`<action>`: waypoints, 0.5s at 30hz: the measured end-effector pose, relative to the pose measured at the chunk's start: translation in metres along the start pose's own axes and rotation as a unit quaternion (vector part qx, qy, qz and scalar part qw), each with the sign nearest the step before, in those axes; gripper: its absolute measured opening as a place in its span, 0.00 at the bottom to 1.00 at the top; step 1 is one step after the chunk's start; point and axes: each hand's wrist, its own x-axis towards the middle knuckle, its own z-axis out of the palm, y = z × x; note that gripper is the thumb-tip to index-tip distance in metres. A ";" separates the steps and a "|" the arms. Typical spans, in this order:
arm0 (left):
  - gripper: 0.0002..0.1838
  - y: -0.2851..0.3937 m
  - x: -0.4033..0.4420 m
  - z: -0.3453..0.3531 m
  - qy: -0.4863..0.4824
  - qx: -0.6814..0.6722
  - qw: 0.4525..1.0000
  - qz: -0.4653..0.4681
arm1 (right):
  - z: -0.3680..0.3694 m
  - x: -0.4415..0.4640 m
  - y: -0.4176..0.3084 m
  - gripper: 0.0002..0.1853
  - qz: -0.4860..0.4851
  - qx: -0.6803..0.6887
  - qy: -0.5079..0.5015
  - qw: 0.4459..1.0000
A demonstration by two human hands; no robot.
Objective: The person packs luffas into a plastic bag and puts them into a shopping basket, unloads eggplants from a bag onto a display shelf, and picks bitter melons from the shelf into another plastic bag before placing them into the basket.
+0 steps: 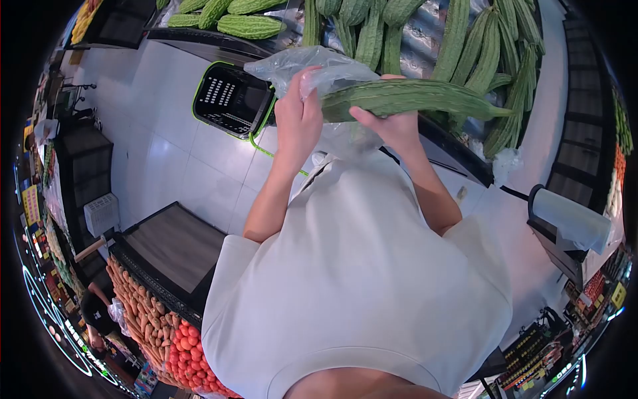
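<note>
A long green ridge gourd (432, 96) lies level across my right hand (392, 126), with the thumb over its near side and the fingers around the back. My left hand (299, 106) is closed on a clear plastic bag (339, 64), the thumb and forefinger pinching its film. The gourd's left end meets the bag beside my left hand. Film shows both behind and below that end; how far it reaches inside is hidden. Just beyond my hands, more ridge gourds (455, 40) lie on the display stand.
Bitter melons (249, 26) fill the stand's far left. A black shopping basket (229, 100) with a green rim stands on the tiled floor. Right of me is a plastic bag roll (571, 216) on a holder. Carrots (143, 312) and tomatoes (188, 356) are at lower left.
</note>
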 end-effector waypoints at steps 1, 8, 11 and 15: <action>0.15 0.001 -0.002 0.002 -0.021 -0.025 0.999 -0.016 | 0.014 -0.001 0.003 0.27 0.006 -0.001 0.005 1.000; 0.21 0.003 -0.006 0.001 0.024 -0.036 0.998 -0.043 | 0.070 -0.015 0.045 0.25 0.398 0.250 -0.077 0.879; 0.21 -0.008 -0.004 0.000 0.034 -0.054 0.997 -0.036 | 0.075 -0.021 0.080 0.25 0.324 0.133 -0.134 0.927; 0.19 -0.043 -0.002 -0.007 0.079 -0.101 0.990 -0.057 | 0.068 -0.017 0.100 0.25 0.253 0.032 -0.196 0.947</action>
